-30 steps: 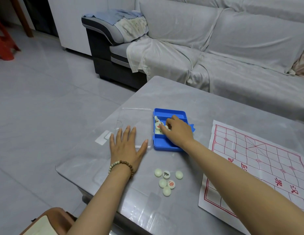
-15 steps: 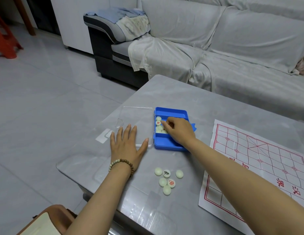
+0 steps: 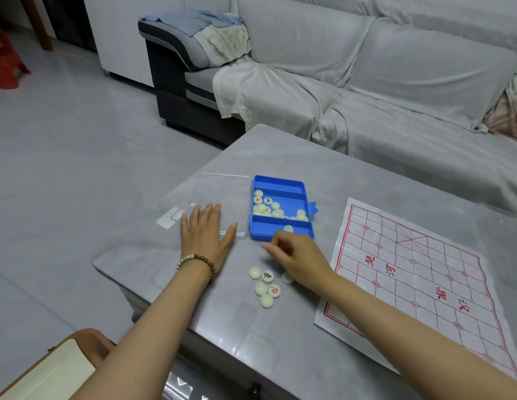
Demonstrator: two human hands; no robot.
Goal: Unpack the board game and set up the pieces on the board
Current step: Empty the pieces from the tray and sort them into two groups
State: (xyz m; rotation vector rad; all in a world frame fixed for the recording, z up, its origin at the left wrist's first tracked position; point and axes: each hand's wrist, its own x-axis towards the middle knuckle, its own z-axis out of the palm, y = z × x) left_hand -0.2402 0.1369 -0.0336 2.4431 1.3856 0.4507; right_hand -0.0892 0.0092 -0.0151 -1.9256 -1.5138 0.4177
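A blue game box (image 3: 280, 186) lies open on the grey table (image 3: 280, 157), with several pale round pieces (image 3: 268, 207) in its middle compartment and one piece (image 3: 288, 228) in the near one. Its clear lid (image 3: 222, 192) is folded out to the left. My left hand (image 3: 206, 241) rests flat on the lid's near edge, fingers spread. My right hand (image 3: 297, 256) hovers palm down just in front of the box, fingers curled in; what they enclose is hidden. Several loose pieces (image 3: 266, 285) lie on the table beside it. The red-lined paper board (image 3: 424, 272) is spread out at the right.
A grey covered sofa (image 3: 367, 82) stands behind the table. The table's left and near edges (image 3: 113, 267) drop to a tiled floor. A brown bag with a pale notebook (image 3: 49, 370) sits at the lower left. A red stool (image 3: 6, 67) is far left.
My right hand has come out of the blue box and moved toward me, near the loose pieces on the table. My left hand has stayed on the lid.
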